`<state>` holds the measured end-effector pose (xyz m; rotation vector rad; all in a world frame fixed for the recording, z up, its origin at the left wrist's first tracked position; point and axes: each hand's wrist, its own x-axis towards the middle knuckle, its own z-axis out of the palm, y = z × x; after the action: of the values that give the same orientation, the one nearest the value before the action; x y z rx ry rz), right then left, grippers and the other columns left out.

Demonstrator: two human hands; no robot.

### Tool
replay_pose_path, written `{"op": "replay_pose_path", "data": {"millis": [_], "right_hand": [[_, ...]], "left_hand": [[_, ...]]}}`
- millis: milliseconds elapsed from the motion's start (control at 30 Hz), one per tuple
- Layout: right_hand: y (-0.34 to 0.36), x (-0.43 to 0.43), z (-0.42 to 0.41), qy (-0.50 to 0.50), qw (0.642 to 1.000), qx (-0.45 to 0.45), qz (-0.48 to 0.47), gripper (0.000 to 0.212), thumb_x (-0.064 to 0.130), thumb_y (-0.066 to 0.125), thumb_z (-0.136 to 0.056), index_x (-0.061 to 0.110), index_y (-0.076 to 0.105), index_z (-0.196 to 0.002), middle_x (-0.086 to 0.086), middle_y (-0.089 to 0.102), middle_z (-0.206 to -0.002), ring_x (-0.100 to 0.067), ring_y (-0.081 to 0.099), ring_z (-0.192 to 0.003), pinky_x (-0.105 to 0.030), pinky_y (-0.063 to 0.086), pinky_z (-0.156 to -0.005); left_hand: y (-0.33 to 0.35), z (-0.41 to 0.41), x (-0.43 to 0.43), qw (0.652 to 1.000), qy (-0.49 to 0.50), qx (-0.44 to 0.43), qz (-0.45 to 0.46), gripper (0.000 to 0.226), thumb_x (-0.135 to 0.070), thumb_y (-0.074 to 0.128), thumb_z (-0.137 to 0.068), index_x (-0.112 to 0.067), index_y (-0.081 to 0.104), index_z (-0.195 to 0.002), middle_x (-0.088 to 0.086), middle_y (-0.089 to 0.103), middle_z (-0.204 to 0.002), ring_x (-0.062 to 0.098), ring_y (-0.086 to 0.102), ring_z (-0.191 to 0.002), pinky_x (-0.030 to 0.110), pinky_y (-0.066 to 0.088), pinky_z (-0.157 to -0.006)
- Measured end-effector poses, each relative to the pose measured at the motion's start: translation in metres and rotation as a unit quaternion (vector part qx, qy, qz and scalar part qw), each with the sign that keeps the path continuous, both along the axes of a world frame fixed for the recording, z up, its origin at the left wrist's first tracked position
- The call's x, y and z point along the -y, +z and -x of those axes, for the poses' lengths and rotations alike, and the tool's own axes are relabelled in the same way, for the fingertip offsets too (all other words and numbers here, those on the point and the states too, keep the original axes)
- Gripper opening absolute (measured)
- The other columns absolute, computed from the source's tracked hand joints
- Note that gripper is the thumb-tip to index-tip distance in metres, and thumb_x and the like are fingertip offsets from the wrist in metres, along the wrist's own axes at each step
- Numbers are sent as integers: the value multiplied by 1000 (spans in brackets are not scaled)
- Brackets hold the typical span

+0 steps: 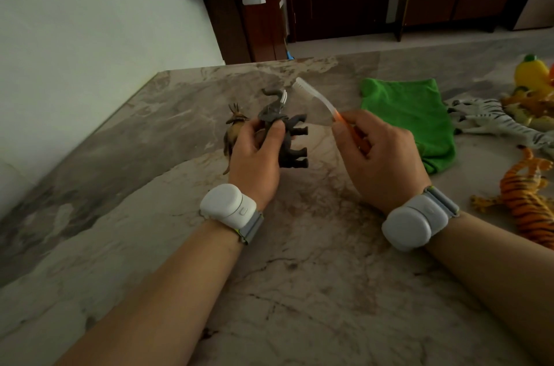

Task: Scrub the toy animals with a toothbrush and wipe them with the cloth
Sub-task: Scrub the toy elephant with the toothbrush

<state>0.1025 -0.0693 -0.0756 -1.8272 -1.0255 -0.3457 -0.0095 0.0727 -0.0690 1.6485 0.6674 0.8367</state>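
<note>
Scrubbing step: left hand [254, 152] grips the grey plastic toy elephant [284, 128]; right hand [377, 152] pinches the translucent orange-handled toothbrush [314, 101], whose bristles at one o'clock must next meet the trunk.

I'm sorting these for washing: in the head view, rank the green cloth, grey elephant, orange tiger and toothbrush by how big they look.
1. Cloth.
2. Tiger, partly cut off by the frame edge, so unsure.
3. Elephant and toothbrush look about alike; not ranked.

Head cam, fwd-down, close over tabletop [299, 290].
</note>
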Motion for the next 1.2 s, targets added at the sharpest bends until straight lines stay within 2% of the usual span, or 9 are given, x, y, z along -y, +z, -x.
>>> {"op": "replay_pose_path", "data": {"millis": [100, 167, 300, 367, 567, 667, 867, 1033, 1200], "right_hand": [[-1, -1, 0, -8, 1000, -2, 6, 26, 41, 49, -102, 22, 68, -103, 10, 55, -60, -8, 51, -50, -35, 44, -47], [-2, -1, -1, -9, 1000, -5, 13, 26, 41, 49, -102, 22, 67, -102, 11, 54, -60, -8, 51, -50, -34, 44, -47], [-1, -1, -2, -10, 1000, -9, 26, 26, 41, 49, -101, 23, 67, -100, 9, 55, -59, -9, 51, -50, -38, 46, -48], [-1, -1, -1, -11, 1000, -10, 28, 25, 41, 50, -101, 23, 67, -100, 9, 56, -60, -9, 52, -50, -38, 47, -49], [-1, -2, 0, -11, 1000, -12, 26, 24, 41, 51, -101, 23, 68, -99, 8, 58, -62, -10, 53, -52, -39, 48, -50], [-1, -2, -1, -12, 1000, -8, 25, 24, 40, 51, -101, 23, 68, -99, 8, 58, -62, -10, 53, -52, -38, 48, -50], [-1, -2, -1, -12, 1000, -17, 22, 26, 43, 51, -100, 23, 68, -98, 8, 58, -61, -10, 54, -51, -37, 47, -48], [-1, -1, 0, 9, 1000, -9, 20, 28, 42, 52, -100, 23, 72, -92, 9, 58, -58, -9, 53, -50, -35, 45, -47], [-4, -3, -2, 3, 999, 10, 30, 28, 40, 56, -100, 23, 75, -90, 6, 59, -56, -12, 53, -49, -37, 46, -47]], "left_hand": [[-1, 0, 0, 999, -2, 4, 40, 37, -44, 54, -92, -21, 59, -121, -2, 74, -100, 15, 71, -96, 43, 55, -93], [-1, -1, -1, 997, -12, 7, 74, 47, -49, 58, -82, -22, 59, -120, 1, 75, -96, 24, 72, -96, 53, 54, -93], [0, -2, 1, 997, -37, 13, 64, 44, -37, 75, -82, -14, 60, -117, 5, 71, -89, 10, 71, -75, 34, 59, -68], [1, -2, 3, 998, -37, 20, 41, 44, -32, 77, -84, -5, 61, -115, 11, 69, -83, 12, 66, -64, 30, 56, -57], [5, 1, 2, 995, -70, 49, 50, 68, -57, 76, -71, 4, 66, -100, 1, 66, -68, 20, 57, -60, 27, 50, -50], [5, 0, 2, 994, -56, 55, 74, 54, -56, 71, -78, -5, 68, -92, 5, 68, -75, 23, 59, -67, 29, 54, -55], [2, -3, -3, 992, -40, 63, 98, 34, -60, 66, -76, -26, 73, -71, -5, 63, -66, 28, 57, -76, 58, 53, -85], [0, -6, -8, 986, -38, 126, 101, 49, -54, 61, -77, -10, 73, -96, 17, 66, -90, 33, 60, -89, 49, 45, -82], [0, -5, -5, 982, -78, 149, 90, 61, -48, 56, -81, 2, 65, -114, 16, 68, -94, 24, 63, -86, 39, 47, -78]]}}
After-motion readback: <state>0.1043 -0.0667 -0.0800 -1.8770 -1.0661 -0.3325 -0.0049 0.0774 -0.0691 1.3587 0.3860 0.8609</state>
